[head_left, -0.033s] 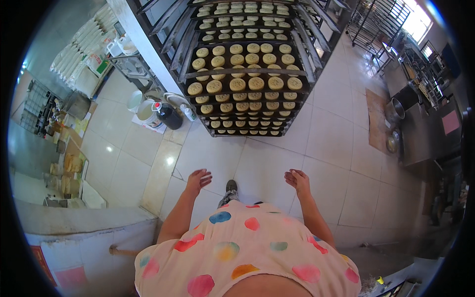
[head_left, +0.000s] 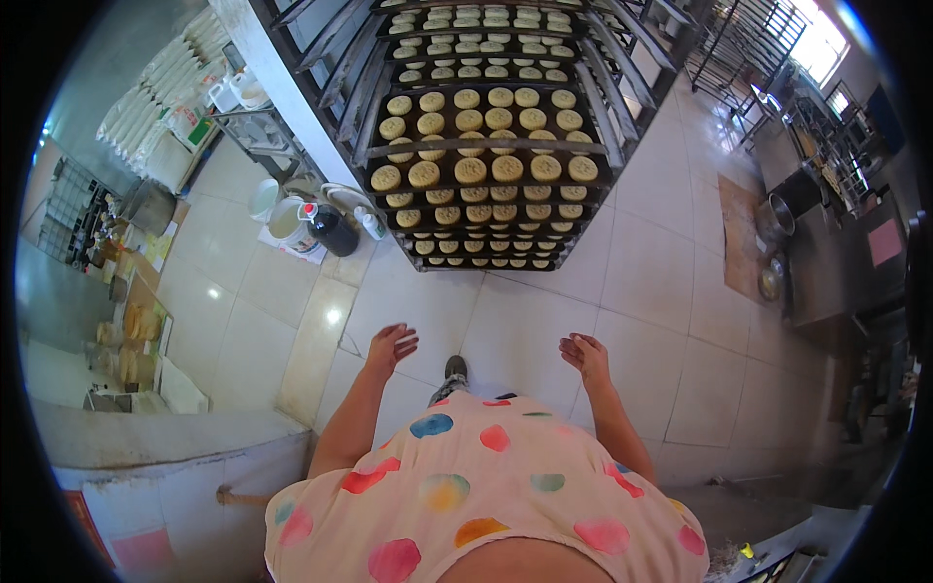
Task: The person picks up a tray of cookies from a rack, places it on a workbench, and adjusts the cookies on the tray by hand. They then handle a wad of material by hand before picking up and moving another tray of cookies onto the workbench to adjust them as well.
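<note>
Head view: round, embossed pastries [head_left: 470, 171].

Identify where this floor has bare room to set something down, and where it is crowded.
Bare tiles show between the rack, left hand and right hand, and again between the rack and the brown sheet at right. It is crowded left of the rack, where buckets and a dark bottle cluster.
</note>
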A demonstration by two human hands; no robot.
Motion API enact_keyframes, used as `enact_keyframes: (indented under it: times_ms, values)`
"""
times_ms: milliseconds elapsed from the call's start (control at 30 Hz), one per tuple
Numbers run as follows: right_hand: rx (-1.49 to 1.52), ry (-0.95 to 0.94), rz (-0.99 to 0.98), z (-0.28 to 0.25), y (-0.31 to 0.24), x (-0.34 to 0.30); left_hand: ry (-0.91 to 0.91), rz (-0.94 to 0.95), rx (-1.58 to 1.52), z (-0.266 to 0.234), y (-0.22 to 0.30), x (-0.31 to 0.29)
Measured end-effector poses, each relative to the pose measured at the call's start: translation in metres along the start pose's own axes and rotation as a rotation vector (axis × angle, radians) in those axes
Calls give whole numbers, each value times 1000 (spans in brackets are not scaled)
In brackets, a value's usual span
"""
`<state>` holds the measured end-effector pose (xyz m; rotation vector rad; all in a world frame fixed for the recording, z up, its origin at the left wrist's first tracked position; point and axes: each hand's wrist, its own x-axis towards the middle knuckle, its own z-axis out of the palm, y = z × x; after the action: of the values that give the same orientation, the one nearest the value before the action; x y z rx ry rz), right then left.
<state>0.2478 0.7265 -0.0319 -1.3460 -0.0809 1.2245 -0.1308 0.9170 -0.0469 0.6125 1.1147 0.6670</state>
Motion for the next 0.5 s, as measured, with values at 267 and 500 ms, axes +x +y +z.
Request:
enact_keyframes:
  times_ms: [267, 500]
  values:
    - [154, 92, -25, 58, -34, 71, -238, 158, -228, 60, 142, 127]
    - [205, 53, -110, 105, -123, 155, -262, 125, -420, 81, 181, 196]
